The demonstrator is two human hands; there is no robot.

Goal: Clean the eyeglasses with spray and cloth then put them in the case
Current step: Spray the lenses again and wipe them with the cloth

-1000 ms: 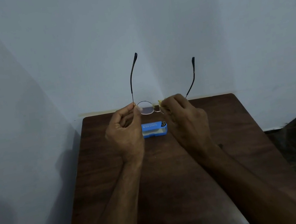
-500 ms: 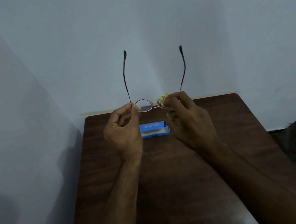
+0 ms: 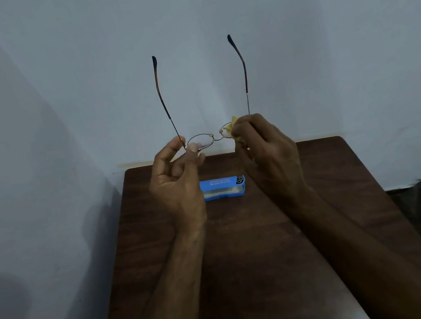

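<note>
I'm holding the eyeglasses (image 3: 216,138) in the air above the far end of the wooden table (image 3: 245,250), lenses low and both temples pointing upward, so that the lens faces are lying open to the cloth. My left hand (image 3: 177,181) is pinching the frame at its left hinge between thumb and forefinger, steadying it against the rubbing. My right hand (image 3: 266,150) is gripping a small yellow cloth (image 3: 233,126) and pressing it over the right lens, so the hands are working apart, one at each end of the frame. The blue case (image 3: 223,188) is lying on the table beneath and between them, near for the last step; its pale front strip may be lining showing, but the dim light is not letting me tell. I'm judging the wiping as under way and the casing as not yet begun.
</note>
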